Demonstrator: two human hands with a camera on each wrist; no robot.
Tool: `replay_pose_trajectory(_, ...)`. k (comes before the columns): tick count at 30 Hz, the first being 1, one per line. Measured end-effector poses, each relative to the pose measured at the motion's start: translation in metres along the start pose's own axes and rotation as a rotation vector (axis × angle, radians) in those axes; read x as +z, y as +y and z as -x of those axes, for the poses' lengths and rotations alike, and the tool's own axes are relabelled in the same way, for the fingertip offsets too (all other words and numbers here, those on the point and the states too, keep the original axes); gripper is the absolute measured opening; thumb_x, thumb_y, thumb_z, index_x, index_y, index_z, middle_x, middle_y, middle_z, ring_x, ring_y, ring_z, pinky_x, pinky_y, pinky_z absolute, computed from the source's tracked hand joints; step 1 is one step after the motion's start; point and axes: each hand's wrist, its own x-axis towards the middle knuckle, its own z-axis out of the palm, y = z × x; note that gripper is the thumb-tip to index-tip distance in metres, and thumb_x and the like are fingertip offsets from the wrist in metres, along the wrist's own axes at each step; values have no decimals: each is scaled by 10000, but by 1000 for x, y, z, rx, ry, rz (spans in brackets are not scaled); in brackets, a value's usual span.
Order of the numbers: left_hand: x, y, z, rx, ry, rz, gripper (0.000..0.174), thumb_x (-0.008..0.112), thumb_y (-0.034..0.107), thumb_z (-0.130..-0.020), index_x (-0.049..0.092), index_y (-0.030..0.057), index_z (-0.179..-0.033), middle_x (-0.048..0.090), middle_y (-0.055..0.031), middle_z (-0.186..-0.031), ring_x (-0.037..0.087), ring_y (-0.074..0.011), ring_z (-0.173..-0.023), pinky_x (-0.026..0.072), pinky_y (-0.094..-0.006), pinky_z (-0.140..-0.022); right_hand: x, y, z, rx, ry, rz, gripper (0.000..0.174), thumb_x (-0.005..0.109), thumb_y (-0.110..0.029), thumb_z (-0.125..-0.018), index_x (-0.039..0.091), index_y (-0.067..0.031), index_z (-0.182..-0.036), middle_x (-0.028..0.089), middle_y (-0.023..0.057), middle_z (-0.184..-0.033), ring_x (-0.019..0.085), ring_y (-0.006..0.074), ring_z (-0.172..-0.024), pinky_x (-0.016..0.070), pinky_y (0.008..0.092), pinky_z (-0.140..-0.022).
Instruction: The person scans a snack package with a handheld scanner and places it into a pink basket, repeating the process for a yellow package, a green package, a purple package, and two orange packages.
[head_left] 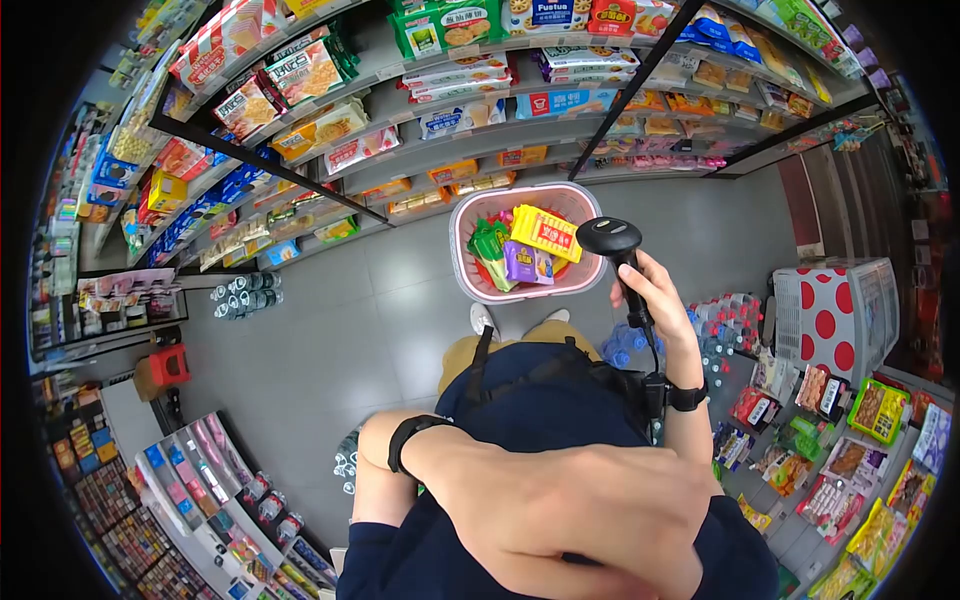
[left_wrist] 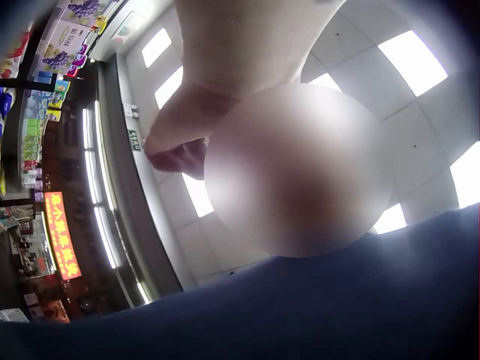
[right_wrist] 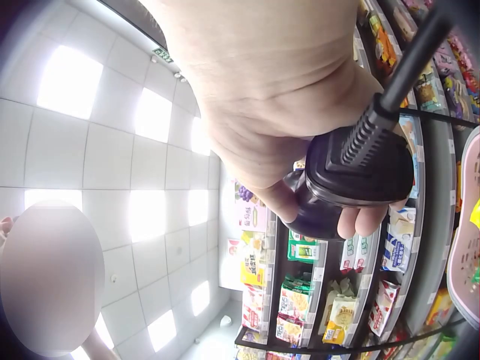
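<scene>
A black handheld barcode scanner (head_left: 608,238) is gripped by my right hand (head_left: 658,300), its head up and its cable running down from the handle. In the right wrist view, fingers wrap around the scanner (right_wrist: 358,172) below its cable. Just left of it in the head view stands a pink basket (head_left: 458,240) holding a yellow packet (head_left: 540,230), a purple packet (head_left: 526,263) and a green packet (head_left: 488,252). My left hand (head_left: 580,505) is raised close in front of the head camera, back of the hand up, fingers bent and fingertips hidden.
Snack shelves (head_left: 380,70) curve along the far side. Water bottles (head_left: 247,296) stand on the floor at left, and more bottles (head_left: 725,320) at right. A display of snack packets (head_left: 840,500) lies at lower right, beside a red-dotted white box (head_left: 828,310). Grey floor tiles (head_left: 330,330) lie between.
</scene>
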Motion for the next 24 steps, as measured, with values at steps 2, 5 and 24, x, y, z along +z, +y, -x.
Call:
replay_pose_trajectory(2, -5, 7, 0, 12, -84, -75, 168, 596, 99, -1019, 735, 5, -1035, 614, -50, -824, 586, -244, -718, 439, -373, -660, -1, 2, 3, 12, -1, 4, 314, 590, -279, -1034, 593, 7, -1163, 655, 50, -814, 636, 119, -737, 519, 272, -711)
replay_pose_trajectory(5, -12, 8, 1, 106, -112, -230, 169, 620, 132, -1004, 768, 62, -1046, 611, -48, -838, 568, -211, -701, 407, -351, -637, -5, 7, 4, 18, -1, 10, 342, 588, -291, -1036, 590, 8, -1202, 661, 52, -825, 639, 121, -748, 523, 275, -716)
replay_pose_trajectory(24, -271, 0, 227, -1341, 469, -1442, 383, 649, 345, -995, 729, 18, -1177, 740, -171, -1118, 707, -331, -1051, 554, -424, -904, -73, 35, -30, 84, 71, -65, 357, 603, -302, -1031, 596, 12, -1201, 661, 65, -789, 639, 145, -712, 514, 282, -689)
